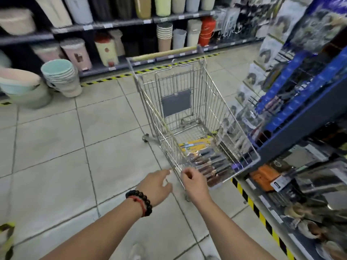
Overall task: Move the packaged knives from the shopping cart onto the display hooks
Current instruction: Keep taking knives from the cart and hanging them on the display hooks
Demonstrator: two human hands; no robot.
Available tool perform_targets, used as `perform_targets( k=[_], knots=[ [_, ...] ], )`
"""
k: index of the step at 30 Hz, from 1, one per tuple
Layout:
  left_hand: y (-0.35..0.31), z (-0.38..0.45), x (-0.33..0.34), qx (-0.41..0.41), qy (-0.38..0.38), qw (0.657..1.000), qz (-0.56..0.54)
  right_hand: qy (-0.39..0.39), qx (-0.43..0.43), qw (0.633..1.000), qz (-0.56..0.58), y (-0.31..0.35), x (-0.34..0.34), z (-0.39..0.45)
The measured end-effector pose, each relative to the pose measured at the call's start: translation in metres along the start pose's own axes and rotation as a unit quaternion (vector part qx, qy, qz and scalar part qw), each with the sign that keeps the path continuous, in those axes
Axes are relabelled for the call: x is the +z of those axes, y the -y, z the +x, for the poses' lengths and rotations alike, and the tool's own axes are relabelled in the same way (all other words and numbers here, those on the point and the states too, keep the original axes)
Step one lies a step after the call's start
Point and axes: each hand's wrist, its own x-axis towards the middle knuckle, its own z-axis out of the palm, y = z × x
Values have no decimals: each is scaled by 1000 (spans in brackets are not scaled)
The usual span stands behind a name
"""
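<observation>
A wire shopping cart (187, 102) stands on the tiled floor in front of me. On its bottom lie several packaged knives (208, 164) with dark and brown handles, and a yellow-backed pack (193, 146) behind them. My left hand (155, 186), with a bead bracelet on the wrist, hovers just outside the cart's near left corner, fingers loosely spread and empty. My right hand (193, 182) is at the cart's near rim with its fingers curled; whether it touches the wire is unclear. The display hooks (262, 106) with hanging packs rise at the right.
A blue shelf unit (300, 117) with kitchenware stands close against the cart's right side. Stacked plastic basins (60, 76) and bins line the far shelves. Yellow-black tape marks the floor along both shelf rows. Open tiled floor lies to the left.
</observation>
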Motion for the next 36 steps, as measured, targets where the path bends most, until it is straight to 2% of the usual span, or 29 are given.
perform_targets(
  k=[4, 8, 18, 24, 32, 36],
  knots=[
    [57, 7, -46, -2, 16, 1000, -3, 14, -19, 1000, -5, 52, 64, 12],
    [83, 38, -80, 4, 38, 999, -12, -2, -15, 1000, 26, 85, 85, 40],
    [83, 193, -160, 102, 64, 992, 32, -133, 58, 983, 111, 110, 95, 169],
    [74, 277, -201, 120, 103, 986, 51, -165, 105, 972, 129, 140, 99, 239],
    [28, 386, -204, 198, 194, 958, 68, -259, 202, 919, 220, 137, 84, 301],
    [13, 449, -184, 225, 277, 931, 78, -315, 261, 884, 226, 126, 81, 332]
  ],
)
